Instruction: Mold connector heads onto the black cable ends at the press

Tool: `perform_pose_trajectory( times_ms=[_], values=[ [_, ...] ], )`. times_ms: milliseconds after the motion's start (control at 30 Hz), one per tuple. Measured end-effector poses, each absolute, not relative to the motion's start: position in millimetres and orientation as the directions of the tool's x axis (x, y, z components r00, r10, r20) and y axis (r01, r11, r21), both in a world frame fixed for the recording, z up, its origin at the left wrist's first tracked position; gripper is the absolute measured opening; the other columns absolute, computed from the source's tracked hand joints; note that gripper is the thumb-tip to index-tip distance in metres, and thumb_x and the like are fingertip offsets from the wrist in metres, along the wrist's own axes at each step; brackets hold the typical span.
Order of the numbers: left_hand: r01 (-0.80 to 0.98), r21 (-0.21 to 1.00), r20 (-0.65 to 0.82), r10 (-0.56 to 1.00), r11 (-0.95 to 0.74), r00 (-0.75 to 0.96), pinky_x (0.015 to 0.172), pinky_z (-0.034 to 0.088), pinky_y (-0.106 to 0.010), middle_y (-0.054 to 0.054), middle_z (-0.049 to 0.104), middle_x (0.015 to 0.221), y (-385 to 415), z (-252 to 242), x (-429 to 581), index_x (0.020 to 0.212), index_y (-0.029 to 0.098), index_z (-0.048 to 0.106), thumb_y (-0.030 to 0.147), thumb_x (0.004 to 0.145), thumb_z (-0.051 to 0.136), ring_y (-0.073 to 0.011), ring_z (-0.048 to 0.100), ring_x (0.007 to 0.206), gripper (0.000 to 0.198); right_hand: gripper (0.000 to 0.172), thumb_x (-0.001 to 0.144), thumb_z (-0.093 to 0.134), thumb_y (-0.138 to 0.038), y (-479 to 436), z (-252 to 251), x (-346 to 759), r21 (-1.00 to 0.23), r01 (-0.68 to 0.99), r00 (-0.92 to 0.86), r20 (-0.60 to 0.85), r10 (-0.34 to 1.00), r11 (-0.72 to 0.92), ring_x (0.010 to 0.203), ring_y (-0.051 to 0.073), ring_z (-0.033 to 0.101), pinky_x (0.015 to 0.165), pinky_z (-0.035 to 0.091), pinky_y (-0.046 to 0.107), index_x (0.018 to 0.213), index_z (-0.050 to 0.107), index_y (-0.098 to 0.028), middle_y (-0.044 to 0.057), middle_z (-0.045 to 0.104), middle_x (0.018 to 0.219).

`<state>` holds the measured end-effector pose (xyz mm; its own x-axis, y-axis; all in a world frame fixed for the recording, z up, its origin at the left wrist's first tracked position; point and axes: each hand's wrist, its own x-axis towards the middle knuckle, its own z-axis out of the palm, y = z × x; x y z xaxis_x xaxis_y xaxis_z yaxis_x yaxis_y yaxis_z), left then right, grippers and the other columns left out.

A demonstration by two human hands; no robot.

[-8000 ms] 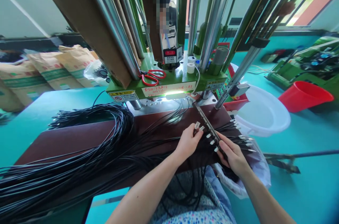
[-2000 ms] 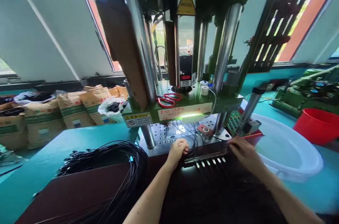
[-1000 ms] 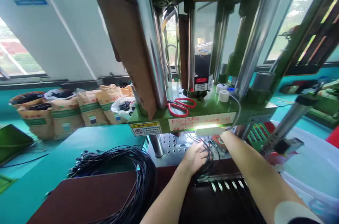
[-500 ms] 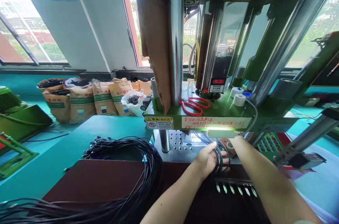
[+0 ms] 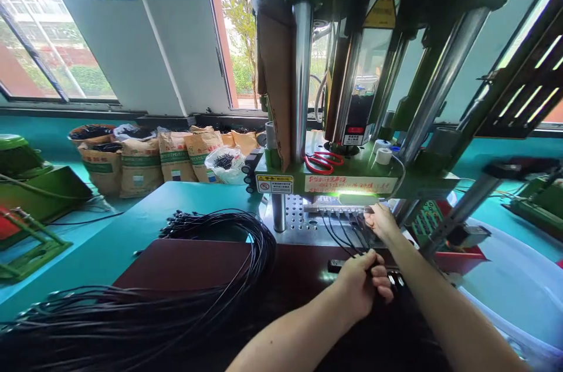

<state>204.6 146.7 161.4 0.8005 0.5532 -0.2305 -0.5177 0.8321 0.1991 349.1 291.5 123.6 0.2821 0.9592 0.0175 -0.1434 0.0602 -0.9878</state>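
Hands on cables and bar

Right of centre, the strip lies in the press, below the scissors. Cables lie lower left on the board; sacks mid-left, basin lower right.

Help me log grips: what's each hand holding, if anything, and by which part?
The left hand holds thin black cables partway along; the right hand seemingly holds a long grey metal bar by its right end.
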Motion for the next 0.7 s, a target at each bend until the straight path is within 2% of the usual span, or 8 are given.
perform_pose_trajectory(
  times_ms=[100, 233, 333, 367, 433, 533, 567, 700],
  values=[
    [-0.475, 0.25, -0.162, 0.52, 0.844, 0.838, 0.041, 0.015, -0.017, 0.008, 0.028, 0.043, 100.8, 153.0, 193.1, 0.068, 0.015, 0.046, 0.028, 0.084, 0.048, -0.0039, 0.023, 0.035, 0.021, 0.029, 0.09, 0.049, -0.033, 277.1, 123.8, 353.5, -0.991, -0.127, 0.347, -0.002, 0.938, 0.045, 0.031, 0.002, 0.03, 0.029, 0.023, 0.014, 0.067, 0.049, -0.014, -0.01, 0.04, 0.047],
    [-0.442, 0.527, -0.013, 0.527, 0.726, 0.85, 0.041, 0.016, -0.02, 0.005, 0.035, 0.04, 51.1, 147.1, 160.4, 0.066, 0.015, 0.049, 0.04, 0.075, 0.061, -0.0055, 0.026, 0.034, 0.029, 0.027, 0.078, 0.055, -0.034, 261.2, 125.6, 356.3, -0.993, -0.091, 0.382, 0.037, 0.924, 0.077, 0.03, 0.003, 0.034, 0.028, 0.021, 0.015, 0.059, 0.046, -0.017, -0.008, 0.044, 0.043],
    [-0.574, 0.502, 0.027, 0.652, 0.647, 0.758, 0.038, 0.015, -0.019, 0.008, 0.032, 0.043, 54.5, 180.0, 104.3, 0.067, 0.018, 0.045, 0.043, 0.077, 0.058, -0.0048, 0.022, 0.034, 0.03, 0.023, 0.067, 0.058, -0.037, 251.1, 123.5, 365.0, -0.996, -0.055, 0.4, 0.038, 0.916, 0.065, 0.028, 0.005, 0.032, 0.027, 0.021, 0.017, 0.057, 0.048, -0.018, -0.005, 0.045, 0.039],
    [-0.673, 0.494, 0.061, 0.75, 0.551, 0.659, 0.037, 0.015, -0.019, 0.009, 0.028, 0.043, 65.1, 197.2, 80.0, 0.065, 0.018, 0.043, 0.041, 0.078, 0.058, -0.0046, 0.022, 0.034, 0.031, 0.022, 0.065, 0.059, -0.037, 247.5, 122.1, 369.6, -0.998, -0.039, 0.403, 0.032, 0.914, 0.053, 0.028, 0.005, 0.032, 0.027, 0.021, 0.018, 0.058, 0.05, -0.018, -0.005, 0.045, 0.039],
    [-0.844, 0.52, 0.137, 0.962, 0.133, 0.236, 0.037, 0.017, -0.018, 0.009, 0.027, 0.046, 98.3, 231.1, 28.2, 0.065, 0.017, 0.041, 0.03, 0.084, 0.052, -0.0038, 0.023, 0.036, 0.025, 0.022, 0.061, 0.061, -0.038, 239.8, 119.1, 380.4, -1.0, -0.001, 0.402, 0.02, 0.915, 0.022, 0.029, 0.006, 0.033, 0.027, 0.021, 0.018, 0.061, 0.052, -0.018, -0.004, 0.046, 0.04],
    [-0.59, 0.666, 0.157, 0.859, -0.457, -0.487, 0.042, 0.026, -0.017, 0.009, 0.024, 0.047, 161.2, 253.1, -41.4, 0.066, 0.017, 0.037, 0.027, 0.094, 0.03, -0.0036, 0.026, 0.039, 0.031, 0.021, 0.062, 0.062, -0.039, 226.8, 115.5, 398.7, -0.998, 0.062, 0.349, 0.002, 0.937, -0.021, 0.031, 0.008, 0.037, 0.028, 0.023, 0.02, 0.064, 0.054, -0.019, -0.002, 0.046, 0.043],
    [-0.418, 0.762, 0.123, 0.744, -0.495, -0.657, 0.043, 0.028, -0.017, 0.009, 0.023, 0.046, 180.4, 249.4, -58.9, 0.064, 0.018, 0.034, 0.028, 0.095, 0.026, -0.0033, 0.026, 0.039, 0.033, 0.021, 0.064, 0.062, -0.039, 222.6, 114.7, 405.2, -0.996, 0.083, 0.308, -0.012, 0.951, -0.039, 0.032, 0.01, 0.038, 0.029, 0.024, 0.022, 0.066, 0.055, -0.02, -0.001, 0.048, 0.045],
    [-0.308, 0.875, 0.038, 0.686, -0.374, -0.727, 0.043, 0.029, -0.017, 0.01, 0.027, 0.047, 227.1, 199.1, -94.6, 0.066, 0.017, 0.036, 0.022, 0.093, 0.035, -0.0026, 0.028, 0.04, 0.028, 0.018, 0.062, 0.067, -0.034, 213.1, 111.7, 431.1, -0.97, 0.211, 0.049, -0.115, 0.992, -0.123, 0.042, 0.018, 0.05, 0.036, 0.035, 0.03, 0.076, 0.063, -0.022, 0.007, 0.058, 0.056]
  ],
)
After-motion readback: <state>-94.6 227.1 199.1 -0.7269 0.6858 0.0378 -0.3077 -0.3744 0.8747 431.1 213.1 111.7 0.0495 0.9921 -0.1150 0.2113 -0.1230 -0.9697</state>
